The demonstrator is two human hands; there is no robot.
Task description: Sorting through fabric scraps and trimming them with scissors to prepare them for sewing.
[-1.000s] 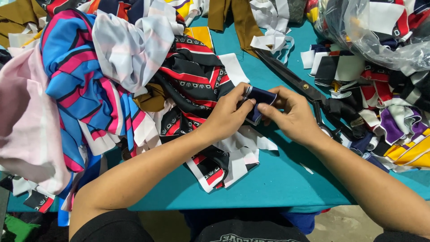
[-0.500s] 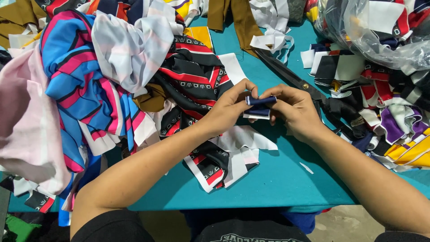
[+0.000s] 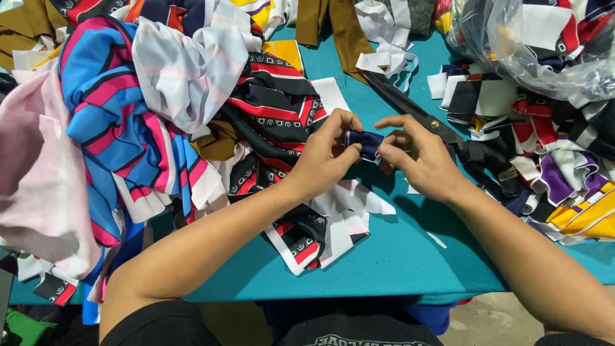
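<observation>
Fingertips of left hand [image 3: 327, 157] and right hand [image 3: 419, 157] pinch soft, light navy fabric piece [image 3: 364, 142] at its ends, scissors [image 3: 416, 115] at two o'clock.

You're at a cutting table in a garment workshop: a teal table [image 3: 397, 256] heaped with striped fabric offcuts [image 3: 122, 128] on the left, large black shears [image 3: 416, 115] lying in the middle, and a clear plastic bag of scraps [image 3: 544, 45] at far right.
</observation>
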